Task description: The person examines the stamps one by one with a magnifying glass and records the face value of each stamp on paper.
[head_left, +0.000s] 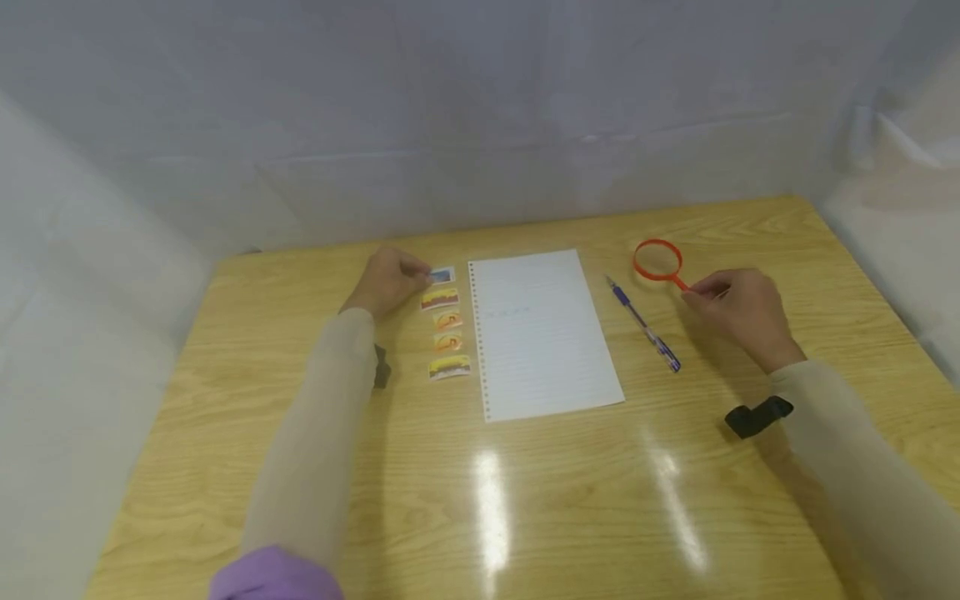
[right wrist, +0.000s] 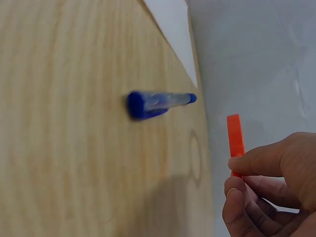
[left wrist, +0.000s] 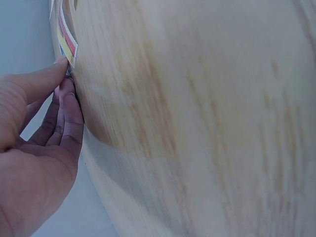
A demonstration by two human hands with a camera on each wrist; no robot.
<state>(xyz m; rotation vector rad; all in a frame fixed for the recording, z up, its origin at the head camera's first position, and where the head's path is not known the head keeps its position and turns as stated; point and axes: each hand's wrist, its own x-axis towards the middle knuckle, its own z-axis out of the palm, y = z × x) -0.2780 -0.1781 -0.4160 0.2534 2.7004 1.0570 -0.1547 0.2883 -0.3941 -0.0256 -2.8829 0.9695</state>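
Observation:
At the far end of a column of small stamps, my left hand (head_left: 388, 282) pinches the edge of a blue stamp (head_left: 442, 275) between thumb and fingers. Just nearer to me lies a yellow and red stamp (head_left: 439, 299), whose toothed edge shows beside the thumb in the left wrist view. My right hand (head_left: 742, 312) grips the handle of a red magnifying glass (head_left: 658, 260) between thumb and fingertips. The glass is held up over the table; edge-on, its red frame (right wrist: 235, 136) rises from the fingers in the right wrist view.
A lined, punched paper sheet (head_left: 543, 350) with faint writing lies right of the stamps. Between it and my right hand is a blue pen (head_left: 642, 322). Two orange stamps (head_left: 447, 342) and another yellow one (head_left: 449, 367) continue the column. White sheeting (head_left: 480, 125) hangs behind the wooden table (head_left: 570, 500).

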